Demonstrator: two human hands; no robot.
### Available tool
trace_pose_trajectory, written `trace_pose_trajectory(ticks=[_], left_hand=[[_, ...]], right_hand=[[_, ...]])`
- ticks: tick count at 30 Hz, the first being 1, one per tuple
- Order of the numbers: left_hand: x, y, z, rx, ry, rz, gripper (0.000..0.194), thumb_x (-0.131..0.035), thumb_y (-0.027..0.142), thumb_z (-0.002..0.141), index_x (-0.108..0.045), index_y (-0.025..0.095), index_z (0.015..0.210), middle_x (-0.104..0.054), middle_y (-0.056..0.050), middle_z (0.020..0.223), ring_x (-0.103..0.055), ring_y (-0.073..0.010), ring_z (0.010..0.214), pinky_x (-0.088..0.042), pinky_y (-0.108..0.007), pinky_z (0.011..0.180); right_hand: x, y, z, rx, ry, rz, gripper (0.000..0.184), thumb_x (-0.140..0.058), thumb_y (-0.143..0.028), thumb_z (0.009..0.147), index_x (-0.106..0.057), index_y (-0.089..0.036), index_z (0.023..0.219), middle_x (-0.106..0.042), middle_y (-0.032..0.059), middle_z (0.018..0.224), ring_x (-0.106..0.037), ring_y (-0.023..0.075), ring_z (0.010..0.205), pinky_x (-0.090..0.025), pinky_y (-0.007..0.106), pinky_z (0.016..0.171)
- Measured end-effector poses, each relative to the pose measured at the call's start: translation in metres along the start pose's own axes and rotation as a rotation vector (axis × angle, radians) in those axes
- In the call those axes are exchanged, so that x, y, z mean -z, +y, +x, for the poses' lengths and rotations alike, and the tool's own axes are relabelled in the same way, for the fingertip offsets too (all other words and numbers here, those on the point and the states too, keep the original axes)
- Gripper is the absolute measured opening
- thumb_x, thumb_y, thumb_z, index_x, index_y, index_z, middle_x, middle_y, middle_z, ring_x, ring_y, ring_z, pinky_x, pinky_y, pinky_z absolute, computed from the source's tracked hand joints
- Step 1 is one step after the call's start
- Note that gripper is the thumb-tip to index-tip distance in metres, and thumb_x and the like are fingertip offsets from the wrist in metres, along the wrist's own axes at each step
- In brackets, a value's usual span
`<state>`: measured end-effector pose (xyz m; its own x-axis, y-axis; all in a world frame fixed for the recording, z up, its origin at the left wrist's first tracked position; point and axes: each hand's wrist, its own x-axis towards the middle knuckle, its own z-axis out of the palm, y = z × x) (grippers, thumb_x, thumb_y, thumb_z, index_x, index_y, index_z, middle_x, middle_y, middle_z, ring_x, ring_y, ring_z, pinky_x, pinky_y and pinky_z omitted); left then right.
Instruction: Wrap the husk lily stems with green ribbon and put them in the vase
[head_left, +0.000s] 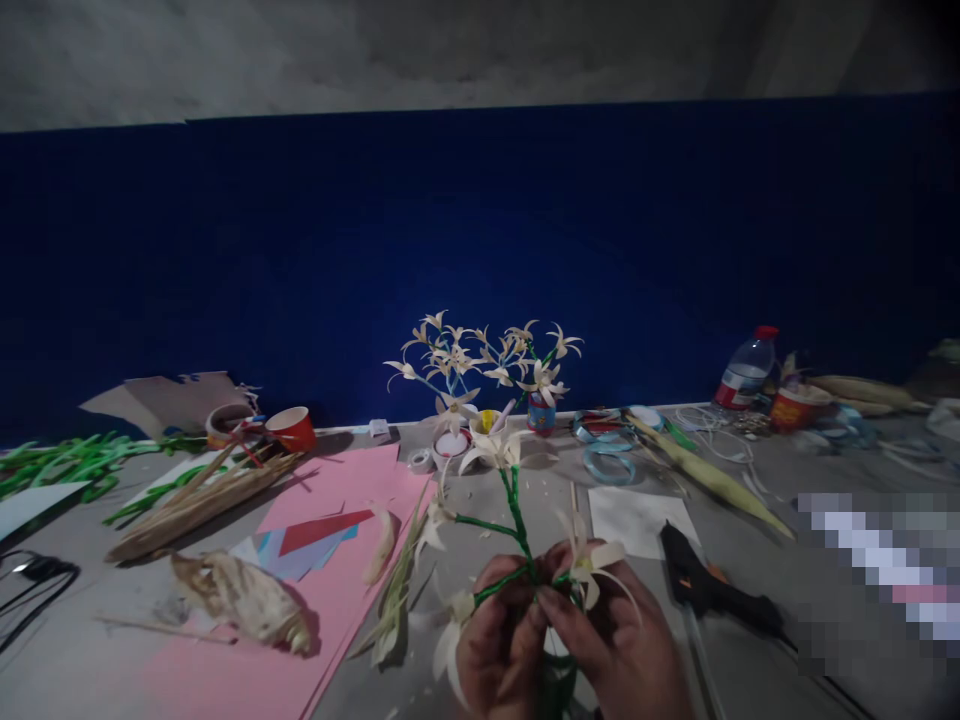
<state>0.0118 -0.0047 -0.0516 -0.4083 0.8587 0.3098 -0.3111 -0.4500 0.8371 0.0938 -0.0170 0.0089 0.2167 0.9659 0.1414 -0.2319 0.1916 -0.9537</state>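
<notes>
Pinching the green-wrapped stem between left hand and right hand, low over the near tabletop! Already branched, carrying four cream flowers; seemingly leaving only some wrapping lower down.

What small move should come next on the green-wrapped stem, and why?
Probably press the green-wrapped stem together at its joint: side branches tipped with pale, pointed-petalled flowers spread from there, and the left hand and right hand both pinch around that spot.
</notes>
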Motion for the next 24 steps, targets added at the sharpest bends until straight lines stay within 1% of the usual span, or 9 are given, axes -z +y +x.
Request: trace_pose_trajectory(ticks=[2,5,7,10,15,17,19,22,24], left_hand=[[-0.002,0.006,0.000,0.037,-0.046,-0.051,0.017,-0.080,0.040,0.070,-0.080,0.026,0.081,-0.077,-0.005,0.087,-0.073,-0.0225,0.084,-0.058,-0.029,0.079],[-0.004,0.015,-0.002,0.113,-0.035,-0.064,0.018,-0.081,0.040,0.069,-0.080,0.030,0.085,-0.076,-0.002,0.091,-0.071,-0.0212,0.090,-0.057,-0.028,0.082],[-0.003,0.016,-0.004,0.132,-0.009,-0.077,0.019,-0.082,0.041,0.067,-0.080,0.029,0.081,-0.075,-0.002,0.092,-0.070,-0.0207,0.088,-0.057,-0.027,0.082],[-0.001,0.013,-0.006,0.180,-0.008,-0.072,0.022,-0.083,0.044,0.064,-0.078,0.024,0.074,-0.073,-0.004,0.088,-0.069,-0.0210,0.085,-0.056,-0.027,0.082],[-0.006,0.019,-0.002,0.257,0.032,-0.159,0.024,-0.087,0.041,0.058,-0.075,0.022,0.063,-0.071,-0.002,0.083,-0.069,-0.0203,0.084,-0.055,-0.025,0.080],[-0.009,0.025,0.000,0.250,-0.008,-0.147,0.023,-0.087,0.042,0.059,-0.074,0.022,0.062,-0.071,-0.001,0.081,-0.069,-0.0192,0.081,-0.055,-0.022,0.077],[-0.008,0.028,0.002,0.202,-0.044,-0.105,0.024,-0.084,0.045,0.062,-0.076,0.023,0.067,-0.073,-0.003,0.083,-0.070,-0.0210,0.081,-0.056,-0.024,0.075],[-0.002,0.024,0.004,0.133,-0.065,0.026,0.029,-0.079,0.049,0.067,-0.077,0.023,0.080,-0.074,-0.006,0.088,-0.070,-0.0243,0.083,-0.057,-0.028,0.073],[0.003,0.018,0.005,0.092,-0.057,0.145,0.026,-0.076,0.047,0.071,-0.075,0.023,0.078,-0.073,-0.007,0.087,-0.069,-0.0235,0.083,-0.055,-0.028,0.076]], right_hand=[[0.000,-0.003,0.000,-0.024,-0.022,0.046,0.029,-0.081,-0.043,0.067,-0.067,-0.020,0.078,-0.071,0.0026,0.072,-0.068,0.0194,0.071,-0.053,0.024,0.068],[-0.001,-0.006,-0.001,-0.039,-0.024,0.097,0.029,-0.084,-0.041,0.065,-0.068,-0.020,0.076,-0.073,0.0032,0.074,-0.068,0.0189,0.071,-0.053,0.023,0.069],[-0.002,-0.008,-0.002,-0.060,-0.019,0.139,0.028,-0.085,-0.038,0.063,-0.067,-0.020,0.074,-0.074,0.0031,0.075,-0.069,0.0183,0.074,-0.053,0.022,0.069],[-0.003,-0.007,-0.002,-0.059,-0.024,0.161,0.026,-0.085,-0.038,0.064,-0.068,-0.021,0.074,-0.074,0.0014,0.075,-0.068,0.0164,0.073,-0.053,0.020,0.069],[-0.001,0.001,-0.001,0.014,-0.025,0.039,0.024,-0.080,-0.042,0.069,-0.068,-0.022,0.077,-0.072,0.0000,0.070,-0.068,0.0163,0.068,-0.053,0.019,0.065],[0.002,0.003,0.001,0.090,-0.049,-0.039,0.020,-0.075,-0.041,0.074,-0.067,-0.023,0.078,-0.073,0.0006,0.072,-0.068,0.0167,0.065,-0.054,0.020,0.064],[0.006,0.004,0.004,0.179,-0.107,-0.143,0.016,-0.074,-0.037,0.075,-0.067,-0.024,0.080,-0.074,0.0018,0.075,-0.069,0.0183,0.065,-0.056,0.022,0.063],[0.015,0.004,0.010,0.243,-0.169,-0.308,0.013,-0.075,-0.032,0.074,-0.065,-0.025,0.080,-0.073,0.0006,0.072,-0.071,0.0206,0.067,-0.057,0.023,0.060],[0.021,0.004,0.012,0.287,-0.168,-0.361,0.012,-0.073,-0.034,0.075,-0.066,-0.026,0.080,-0.071,-0.0002,0.073,-0.070,0.0206,0.067,-0.056,0.022,0.057]])
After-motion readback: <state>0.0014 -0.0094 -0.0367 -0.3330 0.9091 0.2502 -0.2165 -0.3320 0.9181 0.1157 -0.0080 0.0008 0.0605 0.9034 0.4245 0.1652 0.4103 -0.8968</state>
